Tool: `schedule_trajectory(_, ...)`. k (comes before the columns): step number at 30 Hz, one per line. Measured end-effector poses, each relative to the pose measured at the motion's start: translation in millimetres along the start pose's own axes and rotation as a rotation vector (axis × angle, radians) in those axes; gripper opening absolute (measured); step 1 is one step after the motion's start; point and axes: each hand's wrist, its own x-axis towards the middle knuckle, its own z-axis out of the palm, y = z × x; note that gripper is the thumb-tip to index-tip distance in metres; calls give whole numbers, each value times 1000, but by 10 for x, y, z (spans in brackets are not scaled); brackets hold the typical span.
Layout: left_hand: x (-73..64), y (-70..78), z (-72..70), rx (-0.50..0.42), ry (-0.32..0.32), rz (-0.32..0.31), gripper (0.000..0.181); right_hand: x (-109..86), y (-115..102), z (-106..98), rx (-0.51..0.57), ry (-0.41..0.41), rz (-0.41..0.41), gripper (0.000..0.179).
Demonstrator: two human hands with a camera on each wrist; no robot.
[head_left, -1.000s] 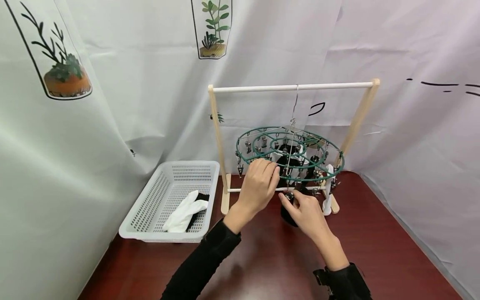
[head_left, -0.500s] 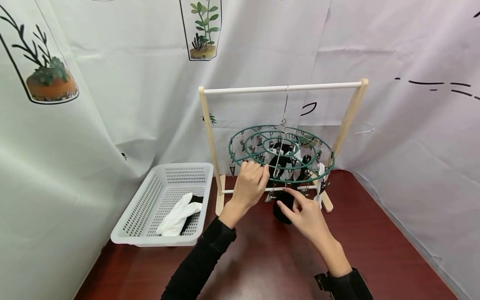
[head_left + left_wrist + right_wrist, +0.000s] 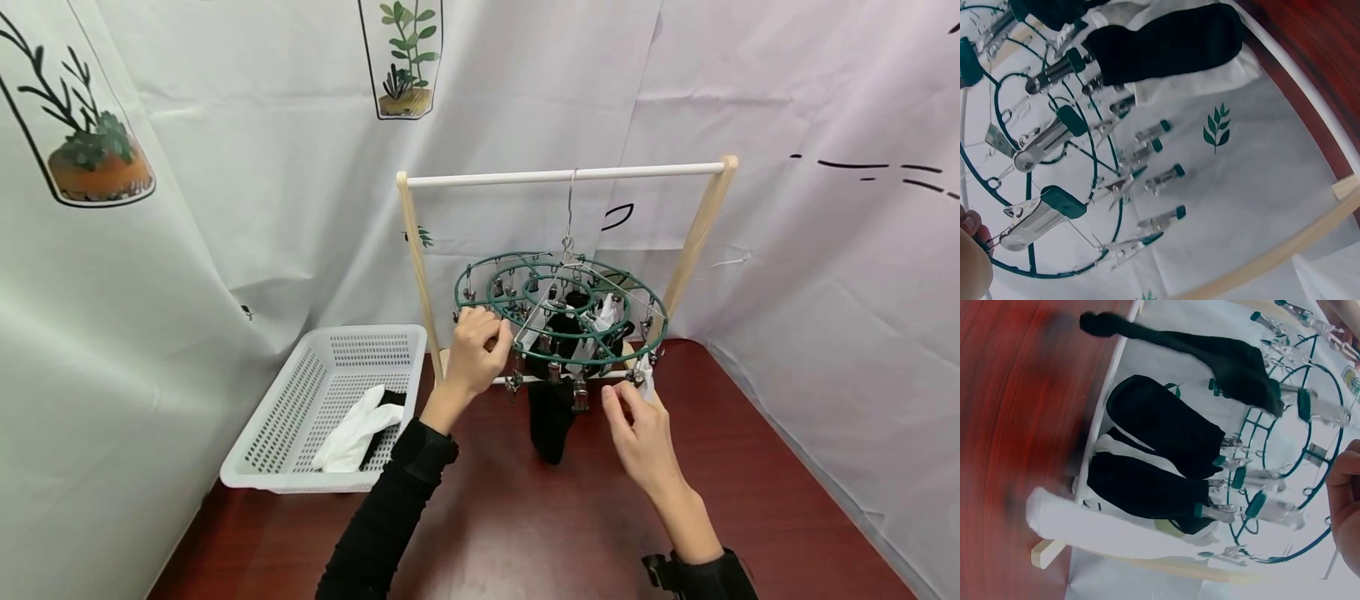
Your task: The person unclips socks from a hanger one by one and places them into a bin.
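A round green sock hanger (image 3: 517,321) with several metal clips hangs by its hook from the rack's white top bar. My left hand (image 3: 474,354) pinches its outer ring at the front left; in the left wrist view the fingertips (image 3: 971,224) meet the ring. A black sock (image 3: 551,421) dangles from the front clips. My right hand (image 3: 647,442) is just below the ring at the front right, fingers loosely bent and nothing visible between them. In the right wrist view, more black socks (image 3: 1163,428) and a white sock (image 3: 1110,528) hang from clips.
To the left of the wooden rack (image 3: 415,250), a white plastic basket (image 3: 255,446) holds a white sock (image 3: 360,429) and something black beneath it. The dark red table (image 3: 495,533) meets a printed white curtain (image 3: 285,167) behind.
The hanger has turned, its front swinging left with the black sock. My left hand moved left along with the ring. My right hand let go of the front clip and shifted right.
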Motion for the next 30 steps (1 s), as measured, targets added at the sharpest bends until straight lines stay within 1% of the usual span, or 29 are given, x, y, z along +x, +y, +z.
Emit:
schedule_trajectory(3, -2, -68, -42, -53, 6, -9, 44, -18, 14, 16, -27, -10, 48, 22)
schedule_trajectory(6, 0, -119, -75, -88, 13, -7, 44, -21, 23, 38, -20, -48, 76, 22)
schedule_trajectory(9, 11, -150, -99, -107, 10, -7, 45, -7, 33, 63, 15, -140, 138, 21)
schedule_trajectory(13, 25, -170, -110, -116, -9, -19, 45, 65, 60, 131, -12, -279, 190, 25)
schedule_trajectory(17, 30, -170, -106, -118, -23, -20, 46, 182, 90, 237, -85, -365, 160, 29)
schedule_trajectory(19, 28, -167, -100, -114, -29, -15, 46, 240, 94, 286, -93, -410, 174, 31)
schedule_trajectory(22, 25, -163, -90, -109, -38, -12, 46, 335, 94, 367, -68, -462, 215, 39)
schedule_trajectory(25, 17, -167, -80, -100, -45, -11, 44, 435, 89, 459, -49, -489, 239, 54)
schedule_trajectory(27, 13, -162, -80, -92, -50, -11, 44, 496, 87, 512, -67, -493, 217, 56)
schedule_trajectory(28, 12, -158, -81, -87, -53, -11, 44, 525, 80, 526, -99, -488, 192, 57)
schedule_trajectory(30, 11, -150, -86, -82, -61, -16, 44, 567, 77, 547, -161, -476, 142, 52)
